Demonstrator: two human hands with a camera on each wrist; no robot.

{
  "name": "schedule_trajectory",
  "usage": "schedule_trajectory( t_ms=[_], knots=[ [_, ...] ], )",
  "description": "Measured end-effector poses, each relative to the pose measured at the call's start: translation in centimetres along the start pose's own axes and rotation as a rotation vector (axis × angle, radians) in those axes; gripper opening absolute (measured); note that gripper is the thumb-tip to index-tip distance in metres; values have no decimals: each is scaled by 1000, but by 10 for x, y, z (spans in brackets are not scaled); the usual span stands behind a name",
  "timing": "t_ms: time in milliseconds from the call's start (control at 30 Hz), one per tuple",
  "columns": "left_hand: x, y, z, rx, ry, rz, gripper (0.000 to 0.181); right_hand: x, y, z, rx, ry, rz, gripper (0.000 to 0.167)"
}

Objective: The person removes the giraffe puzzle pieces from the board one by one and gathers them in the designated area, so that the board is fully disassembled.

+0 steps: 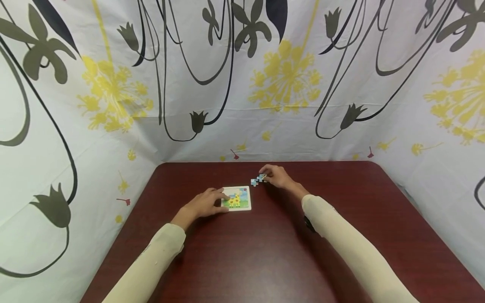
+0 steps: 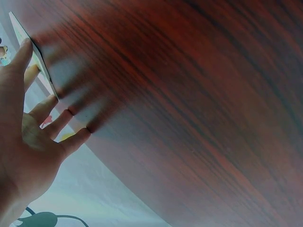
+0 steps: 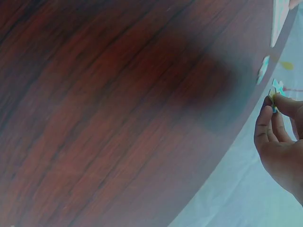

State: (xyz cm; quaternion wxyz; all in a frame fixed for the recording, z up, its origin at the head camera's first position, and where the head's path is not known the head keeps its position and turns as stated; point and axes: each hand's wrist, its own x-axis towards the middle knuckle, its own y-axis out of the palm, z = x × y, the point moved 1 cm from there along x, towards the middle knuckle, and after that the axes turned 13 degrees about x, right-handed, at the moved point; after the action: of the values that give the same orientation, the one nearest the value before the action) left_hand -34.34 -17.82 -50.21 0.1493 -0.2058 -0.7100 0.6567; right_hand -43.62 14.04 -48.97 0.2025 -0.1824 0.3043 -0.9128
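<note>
A small jigsaw board [image 1: 249, 202] with a pale rim and a yellow giraffe picture lies flat on the table. My left hand [image 1: 204, 203] rests at its left side, thumb and fingertips touching the board and the tabletop with the fingers spread. Just beyond the board's far right corner, my right hand [image 1: 279, 176] pinches a light-blue jigsaw piece [image 1: 262, 178] between thumb and fingers. Another blue piece [image 1: 254, 182] lies beside it. In the right wrist view, the held piece [image 3: 273, 95] shows some yellow, partly covered by the fingertips.
The dark red wooden table [image 1: 265, 252] reaches back to a white patterned cloth [image 1: 242, 92], which hangs behind it and along both sides. Both forearms cross the near part of the table.
</note>
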Motion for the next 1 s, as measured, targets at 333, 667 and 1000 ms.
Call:
schedule_trajectory(
  t_ms=[333, 667, 1000],
  knots=[
    [-1, -3, -2, -1, 6, -2, 51, -4, -5, -15, -53, 62, -18, 17],
    [-1, -5, -4, -12, 20, -14, 49, -2, 3, -20, -94, 87, -51, 19],
    [-2, -4, -3, -13, 7, -9, 50, -4, 10, -19, -91, 110, -44, 22]
  ],
)
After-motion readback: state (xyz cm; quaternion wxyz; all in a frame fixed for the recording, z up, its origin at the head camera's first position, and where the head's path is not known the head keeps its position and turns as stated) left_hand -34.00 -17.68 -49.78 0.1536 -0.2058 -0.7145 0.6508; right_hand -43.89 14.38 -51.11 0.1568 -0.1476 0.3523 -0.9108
